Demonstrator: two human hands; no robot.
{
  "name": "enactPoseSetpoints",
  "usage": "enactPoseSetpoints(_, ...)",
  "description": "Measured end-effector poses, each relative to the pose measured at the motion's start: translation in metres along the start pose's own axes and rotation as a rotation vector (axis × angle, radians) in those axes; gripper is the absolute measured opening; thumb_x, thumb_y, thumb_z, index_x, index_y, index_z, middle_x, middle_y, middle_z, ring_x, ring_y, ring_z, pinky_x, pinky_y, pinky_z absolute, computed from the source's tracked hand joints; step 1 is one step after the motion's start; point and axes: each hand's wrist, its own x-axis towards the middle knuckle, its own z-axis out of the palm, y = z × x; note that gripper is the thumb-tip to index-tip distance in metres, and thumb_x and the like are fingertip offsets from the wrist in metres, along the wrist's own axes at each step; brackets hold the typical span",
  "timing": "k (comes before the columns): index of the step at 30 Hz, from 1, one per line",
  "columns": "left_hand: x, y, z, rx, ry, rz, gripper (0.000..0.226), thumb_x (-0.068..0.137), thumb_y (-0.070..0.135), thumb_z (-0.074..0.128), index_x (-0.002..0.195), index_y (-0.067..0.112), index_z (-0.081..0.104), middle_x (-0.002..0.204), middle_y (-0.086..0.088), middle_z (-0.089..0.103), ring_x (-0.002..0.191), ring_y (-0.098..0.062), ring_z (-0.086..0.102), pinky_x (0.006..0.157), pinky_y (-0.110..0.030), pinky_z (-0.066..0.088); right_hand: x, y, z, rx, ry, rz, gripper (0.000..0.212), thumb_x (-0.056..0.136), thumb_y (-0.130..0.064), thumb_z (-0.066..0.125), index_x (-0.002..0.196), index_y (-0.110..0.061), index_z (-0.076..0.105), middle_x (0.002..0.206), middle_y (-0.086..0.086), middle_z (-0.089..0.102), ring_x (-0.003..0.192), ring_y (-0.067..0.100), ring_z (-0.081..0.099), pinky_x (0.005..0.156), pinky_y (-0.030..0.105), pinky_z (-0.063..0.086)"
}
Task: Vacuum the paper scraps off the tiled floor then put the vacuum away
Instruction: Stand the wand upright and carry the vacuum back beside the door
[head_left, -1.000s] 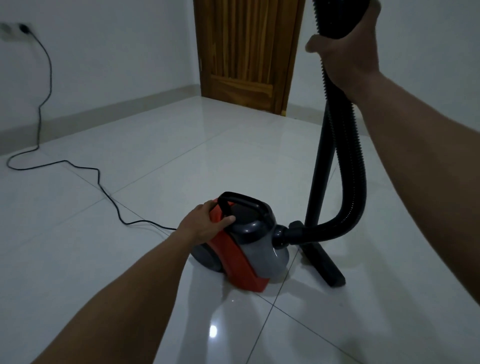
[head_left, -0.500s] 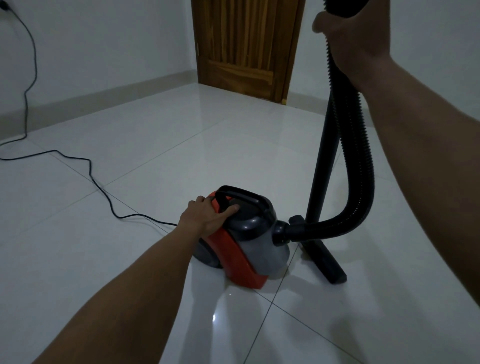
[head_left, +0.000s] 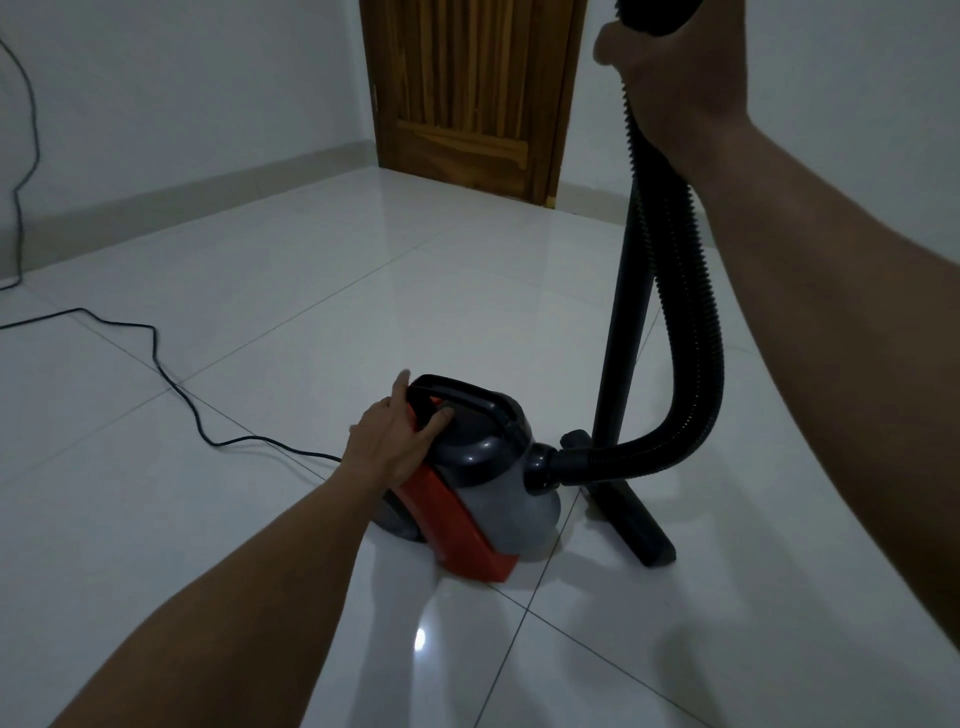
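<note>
A small grey and red canister vacuum (head_left: 493, 499) stands on the white tiled floor (head_left: 311, 291). My left hand (head_left: 392, 439) rests against its rear top, thumb under the black carry handle (head_left: 457, 397), fingers spread rather than wrapped. My right hand (head_left: 675, 78) is raised at the top right, closed around the upper end of the ribbed black hose (head_left: 691, 322). The black wand (head_left: 621, 332) stands nearly upright, its floor nozzle (head_left: 636, 525) flat on the tiles right of the canister. No paper scraps show on the floor.
A black power cord (head_left: 171, 384) snakes from the vacuum's rear across the floor to the left wall. A closed wooden door (head_left: 467, 93) stands straight ahead. White walls with a grey skirting border the floor.
My left hand has shifted on the canister, fingers now lifting up beside the carry handle with the thumb under it. My right hand still holds the hose top. The view dropped slightly.
</note>
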Motion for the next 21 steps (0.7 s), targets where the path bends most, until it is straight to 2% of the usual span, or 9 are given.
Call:
enactPoseSetpoints(3, 0.001, 0.002, -0.001, -0.061, 0.019, 0.104, 0.064, 0.1, 0.057, 0.043, 0.151, 0.021, 0.028, 0.116, -0.014, 0.067, 0.109, -0.036, 0.062, 0.087, -0.038, 0.045, 0.002, 0.001, 0.002, -0.02, -0.029, 0.008, 0.042, 0.065, -0.038, 0.067, 0.098, -0.015, 0.056, 0.086, -0.009, 0.062, 0.065, -0.007, 0.053, 0.06, 0.01, 0.044)
enactPoseSetpoints(6, 0.001, -0.003, -0.003, -0.072, 0.061, 0.139, 0.043, 0.104, 0.049, 0.043, 0.136, 0.021, 0.044, 0.103, -0.012, 0.069, 0.099, -0.035, 0.063, 0.078, -0.038, 0.045, 0.004, 0.003, 0.003, -0.045, -0.044, 0.024, 0.035, 0.066, -0.041, 0.066, 0.092, -0.02, 0.055, 0.083, -0.012, 0.06, 0.06, -0.008, 0.051, 0.055, 0.006, 0.039)
enactPoseSetpoints(11, 0.002, -0.008, 0.006, -0.09, 0.125, 0.113, 0.038, 0.103, 0.05, 0.043, 0.124, 0.019, 0.049, 0.096, -0.013, 0.069, 0.091, -0.034, 0.063, 0.076, -0.042, 0.048, 0.005, 0.008, 0.004, -0.037, -0.031, 0.007, 0.034, 0.068, -0.038, 0.066, 0.093, -0.018, 0.054, 0.084, -0.008, 0.059, 0.059, -0.006, 0.049, 0.056, 0.007, 0.039)
enactPoseSetpoints(14, 0.002, -0.006, 0.008, -0.096, 0.145, 0.094, 0.037, 0.104, 0.046, 0.045, 0.12, 0.014, 0.052, 0.09, -0.014, 0.069, 0.084, -0.033, 0.062, 0.071, -0.04, 0.045, 0.005, 0.008, 0.002, -0.046, -0.028, 0.024, 0.045, 0.067, -0.04, 0.066, 0.1, -0.011, 0.062, 0.089, -0.006, 0.063, 0.066, -0.003, 0.053, 0.058, 0.007, 0.041)
enactPoseSetpoints(16, 0.003, -0.006, 0.009, -0.08, 0.14, 0.062, 0.04, 0.104, 0.047, 0.044, 0.119, 0.011, 0.053, 0.093, -0.017, 0.069, 0.086, -0.035, 0.061, 0.071, -0.039, 0.043, 0.003, 0.009, 0.0, -0.05, -0.029, 0.027, 0.05, 0.067, -0.04, 0.066, 0.104, -0.008, 0.064, 0.092, -0.003, 0.066, 0.068, 0.0, 0.054, 0.058, 0.007, 0.041)
enactPoseSetpoints(21, 0.007, -0.008, 0.012, -0.049, 0.141, 0.025, 0.045, 0.101, 0.057, 0.04, 0.113, 0.014, 0.047, 0.095, -0.021, 0.067, 0.089, -0.04, 0.063, 0.071, -0.041, 0.045, 0.001, 0.009, -0.002, -0.058, -0.037, -0.009, 0.028, 0.072, -0.035, 0.065, 0.09, -0.016, 0.057, 0.084, -0.002, 0.06, 0.065, 0.004, 0.051, 0.056, 0.008, 0.039)
